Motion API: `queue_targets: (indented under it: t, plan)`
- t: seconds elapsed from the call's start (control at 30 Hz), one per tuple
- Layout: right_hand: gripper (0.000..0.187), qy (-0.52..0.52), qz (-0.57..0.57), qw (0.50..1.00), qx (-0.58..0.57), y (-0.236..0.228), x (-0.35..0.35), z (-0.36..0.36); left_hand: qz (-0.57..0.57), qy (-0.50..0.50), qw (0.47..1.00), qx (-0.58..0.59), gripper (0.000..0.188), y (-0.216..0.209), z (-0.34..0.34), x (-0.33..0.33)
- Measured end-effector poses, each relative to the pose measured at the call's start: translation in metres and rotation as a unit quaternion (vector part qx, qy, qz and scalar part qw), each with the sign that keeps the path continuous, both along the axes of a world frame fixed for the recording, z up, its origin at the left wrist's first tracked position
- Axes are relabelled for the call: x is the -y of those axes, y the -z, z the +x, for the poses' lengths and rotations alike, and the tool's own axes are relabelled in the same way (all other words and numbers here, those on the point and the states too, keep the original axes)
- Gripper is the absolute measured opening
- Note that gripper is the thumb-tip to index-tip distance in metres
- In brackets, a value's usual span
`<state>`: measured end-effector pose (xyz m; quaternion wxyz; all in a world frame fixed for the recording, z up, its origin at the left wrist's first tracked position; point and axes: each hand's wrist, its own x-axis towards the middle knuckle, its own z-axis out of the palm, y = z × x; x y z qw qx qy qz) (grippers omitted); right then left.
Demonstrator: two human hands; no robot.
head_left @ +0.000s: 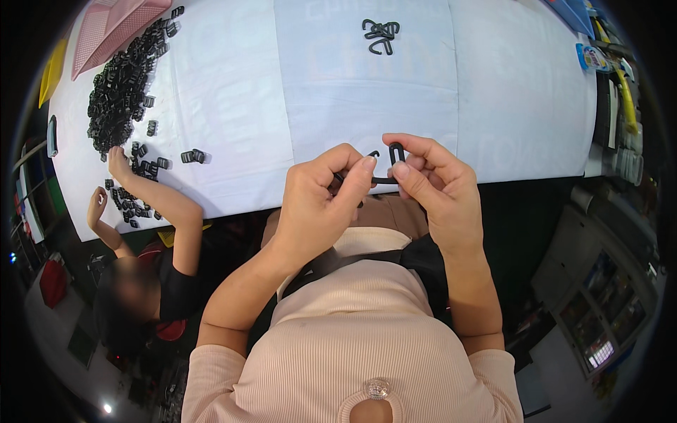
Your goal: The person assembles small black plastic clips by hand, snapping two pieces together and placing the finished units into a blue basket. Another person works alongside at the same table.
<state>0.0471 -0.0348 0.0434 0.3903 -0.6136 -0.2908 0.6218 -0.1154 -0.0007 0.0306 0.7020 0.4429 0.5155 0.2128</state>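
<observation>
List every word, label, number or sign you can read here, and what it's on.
White table cover: large, pale lettering, too faint for me to quote.
Blue-and-white packet at the table's right edge: print too small and blurred to read.
Held black plastic piece: no lettering that I can see.
Heap of small black parts: too small to tell.
Nothing to quote.

White-covered table (233, 92) with piled black pieces (120, 92), black hooks (381, 31), pink basket (113, 28).
</observation>
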Motion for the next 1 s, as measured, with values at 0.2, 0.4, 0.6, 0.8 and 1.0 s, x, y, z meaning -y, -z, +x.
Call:
queue_targets:
  t: [0.2, 0.4, 0.6, 0.8, 1.0]
  plan:
    - [0.017, 0.024, -0.011, 0.995, 0.093, -0.001, -0.004, -0.006, 0.096, 0.042, 0.994, -0.030, 0.019, -0.003, 0.004, 0.010]
    - [0.014, -0.036, -0.015, 0.999, 0.023, 0.005, -0.010, 0.017, -0.110, -0.005, 0.990, 0.092, 0.026, -0.007, 0.004, 0.007]
    - [0.017, -0.170, 0.324, 0.881, 0.298, 0.006, -0.007, 0.013, -0.224, -0.025, 0.966, 0.129, 0.029, -0.001, -0.004, -0.007]
    - [0.022, -0.012, -0.022, 0.999, 0.044, -0.003, -0.004, 0.005, -0.087, -0.023, 0.991, 0.102, 0.022, 0.007, 0.000, -0.001]
    - [0.035, 0.010, -0.050, 0.998, -0.045, 0.004, -0.004, 0.006, -0.101, -0.015, 0.990, 0.097, 0.018, 0.012, -0.006, -0.006]
